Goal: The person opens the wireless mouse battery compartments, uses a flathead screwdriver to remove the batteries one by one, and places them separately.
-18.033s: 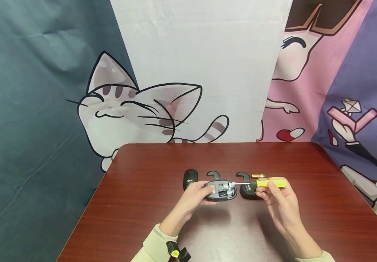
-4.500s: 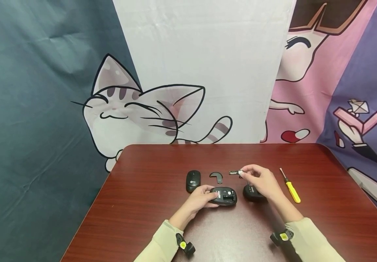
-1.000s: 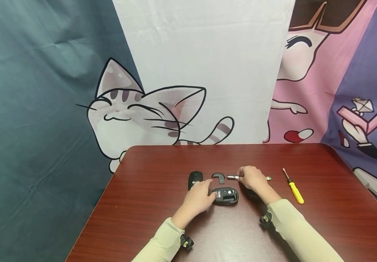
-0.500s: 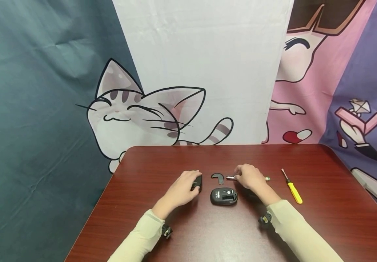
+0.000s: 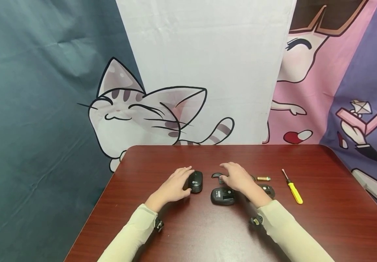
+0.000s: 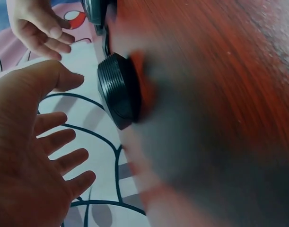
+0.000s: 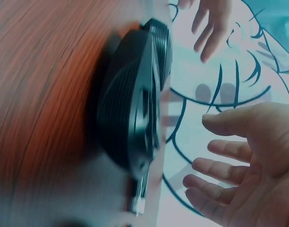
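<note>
My left hand [image 5: 172,186] is beside an upright black computer mouse [image 5: 196,182], its fingers relaxed. In the left wrist view, a gap shows between that hand and the mouse [image 6: 117,90]. Spread fingers and nothing held: my right hand [image 5: 237,179] hovers over the middle of the row. Below it lies an upturned mouse [image 5: 220,197] with its battery bay uncovered. Just left of that hand is a dark hook-shaped battery cover [image 5: 216,175], partly hidden. Another upturned mouse [image 5: 268,190] is mostly behind the right forearm. A silver-ended battery [image 7: 138,203] shows in the right wrist view.
A gold-coloured battery [image 5: 263,178] lies behind the right-hand mouse. A yellow-handled screwdriver [image 5: 293,190] lies farther right on the reddish-brown table [image 5: 201,233]. A printed cloth [image 5: 208,72] hangs behind the table's far edge.
The screwdriver, held earlier, now lies on the table. My left hand has left the middle mouse, reached the left one and drawn back from it. My right hand has moved left, away from the batteries.
</note>
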